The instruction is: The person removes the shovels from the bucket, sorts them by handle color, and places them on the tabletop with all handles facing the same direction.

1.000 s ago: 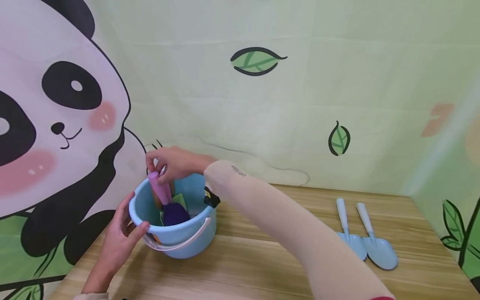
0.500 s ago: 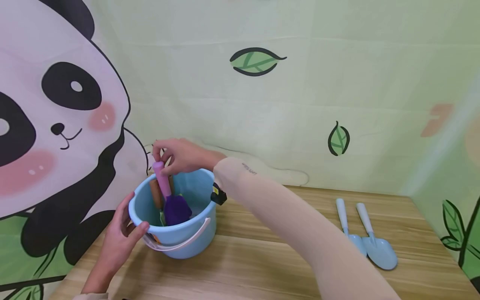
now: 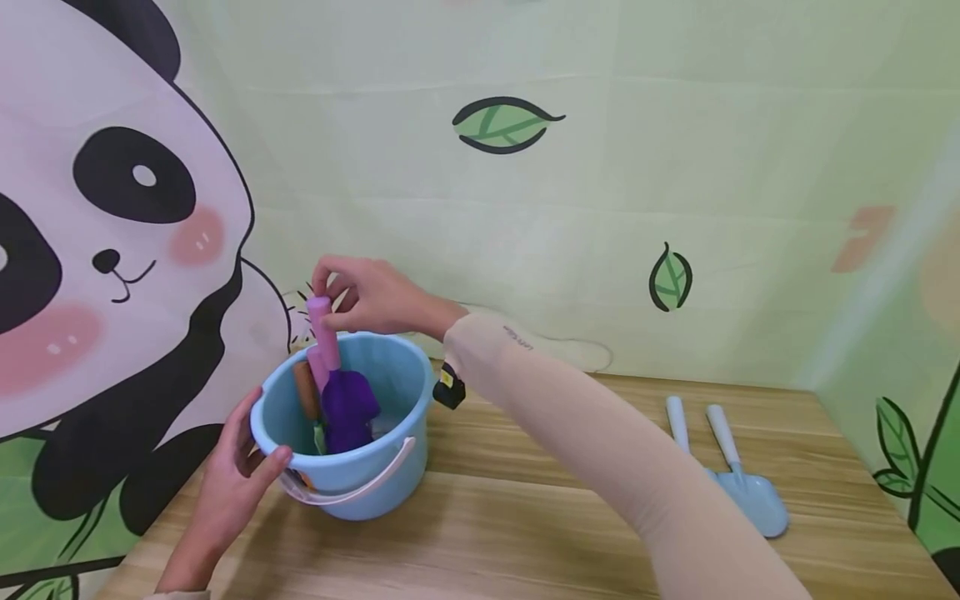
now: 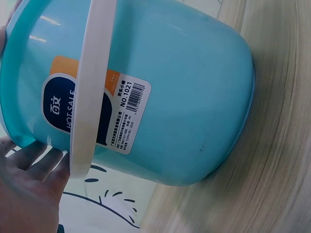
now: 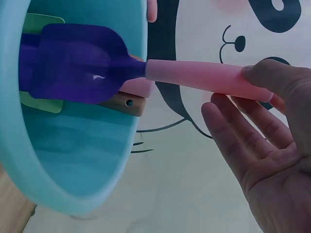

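A light blue bucket (image 3: 390,483) stands upright on the wooden table. My left hand (image 3: 234,475) grips its rim at the left, thumb toward the near side. Over the bucket, my right hand (image 3: 378,296) pinches the pink handle end of a toy shovel (image 5: 80,63) with a purple blade. The handle rises above the rim, while the blade is still largely inside. Behind it in the bucket are a second pink handle (image 5: 139,87), a brown wooden handle (image 5: 127,103) with a hole, and something green (image 5: 46,106); what these belong to is mostly hidden.
Toward the table's right side lie two light blue toy shovels (image 3: 753,500), one partly covered by my right sleeve (image 3: 600,442). The bucket's white carrying handle (image 4: 92,87) hangs down its near side. A printed panda cloth (image 3: 525,233) backs the table (image 3: 510,542).
My right hand has risen and shifted slightly right, drawing the purple-bladed shovel upward. The second pink handle has come into view. My left hand stays on the rim.
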Demonstrator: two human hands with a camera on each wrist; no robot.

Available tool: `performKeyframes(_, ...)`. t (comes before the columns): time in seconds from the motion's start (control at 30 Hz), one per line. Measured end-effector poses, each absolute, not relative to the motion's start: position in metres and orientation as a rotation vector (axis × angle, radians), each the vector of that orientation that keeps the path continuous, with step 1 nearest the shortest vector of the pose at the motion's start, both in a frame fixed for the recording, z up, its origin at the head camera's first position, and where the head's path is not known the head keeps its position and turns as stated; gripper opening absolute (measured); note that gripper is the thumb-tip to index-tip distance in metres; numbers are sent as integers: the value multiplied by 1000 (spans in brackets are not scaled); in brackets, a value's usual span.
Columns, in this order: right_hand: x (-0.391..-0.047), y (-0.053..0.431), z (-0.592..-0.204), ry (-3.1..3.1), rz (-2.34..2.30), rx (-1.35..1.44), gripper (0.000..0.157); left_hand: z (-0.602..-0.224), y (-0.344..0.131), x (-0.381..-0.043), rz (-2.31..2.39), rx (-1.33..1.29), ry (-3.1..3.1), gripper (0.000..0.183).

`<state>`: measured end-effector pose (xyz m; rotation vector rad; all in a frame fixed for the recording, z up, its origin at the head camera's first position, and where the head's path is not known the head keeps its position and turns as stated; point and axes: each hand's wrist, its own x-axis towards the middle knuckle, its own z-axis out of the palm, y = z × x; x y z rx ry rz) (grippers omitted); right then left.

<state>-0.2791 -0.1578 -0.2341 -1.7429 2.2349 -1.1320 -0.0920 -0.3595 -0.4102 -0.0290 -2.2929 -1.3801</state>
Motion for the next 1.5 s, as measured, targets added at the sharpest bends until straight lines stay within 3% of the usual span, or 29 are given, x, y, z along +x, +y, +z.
performKeyframes(1.13,-276,-122,-197,2278,-1703,-1794,27,-411,-357,-91,-1374,-11,-2300,84)
performKeyframes(1.5,-287,-93,-189,2298,-1764,-1674,26,-409,-357,-91,-1361,-3,-2315,85)
